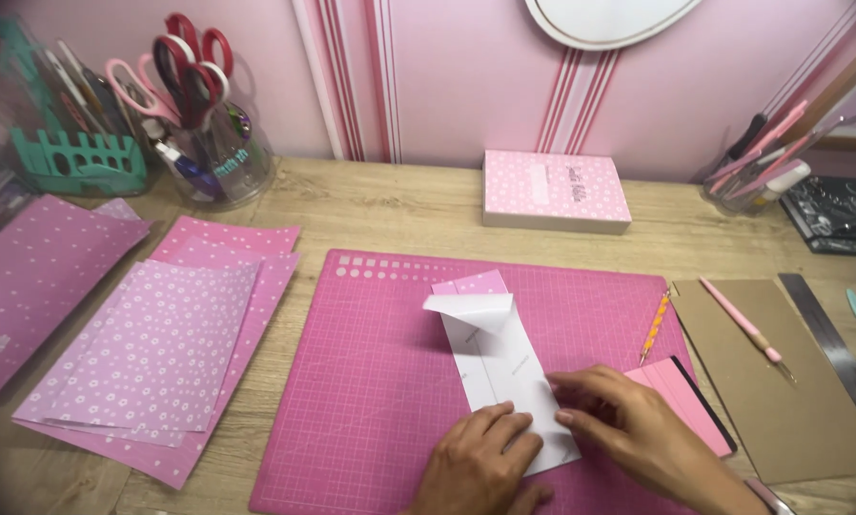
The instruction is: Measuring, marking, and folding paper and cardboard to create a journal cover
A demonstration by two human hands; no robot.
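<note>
A long strip of paper (495,358), white on the side facing up and pink-patterned underneath, lies on a pink cutting mat (371,381). Its far end curls up and folds back. My left hand (480,458) presses flat on the strip's near end. My right hand (628,424) rests beside it, fingertips pinching the strip's near right edge. Both hands touch the paper at the mat's front.
Sheets of pink and purple patterned paper (161,343) lie to the left. A jar of scissors (204,124) and a teal organiser (75,153) stand at the back left. A pink box (554,189), an orange tool (655,326), a pink pen (743,319) on brown card, and a metal ruler (833,339) are to the right.
</note>
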